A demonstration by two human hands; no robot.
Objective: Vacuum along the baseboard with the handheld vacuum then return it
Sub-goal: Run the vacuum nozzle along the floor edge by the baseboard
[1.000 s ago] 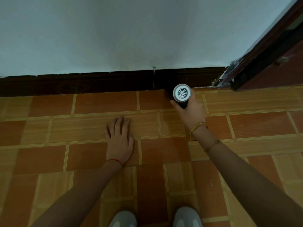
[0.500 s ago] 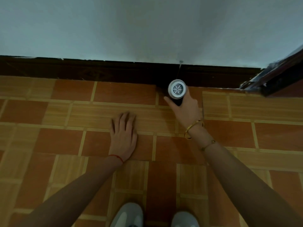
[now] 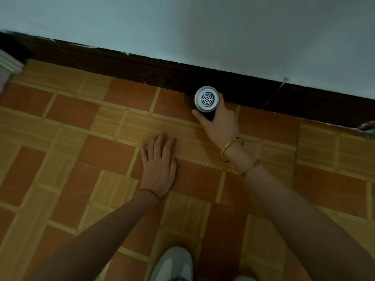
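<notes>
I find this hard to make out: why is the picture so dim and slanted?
Head view: weak, bluish room light; dark baseboard swallows the handheld vacuum body in the right hand; the frame sits tilted, edges softly smeared; left hand reads clearly.

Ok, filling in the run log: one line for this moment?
phase: vacuuming | right hand: grips handheld vacuum at baseboard | left hand: flat on floor

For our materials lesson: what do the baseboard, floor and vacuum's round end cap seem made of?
Baseboard: dark brown, probably stained wood; faint sheen.
Floor: likely ceramic tile in orange and tan, with pale joint lines.
Vacuum's end cap: apparently moulded plastic, matte pale grey, with a grille.
</notes>
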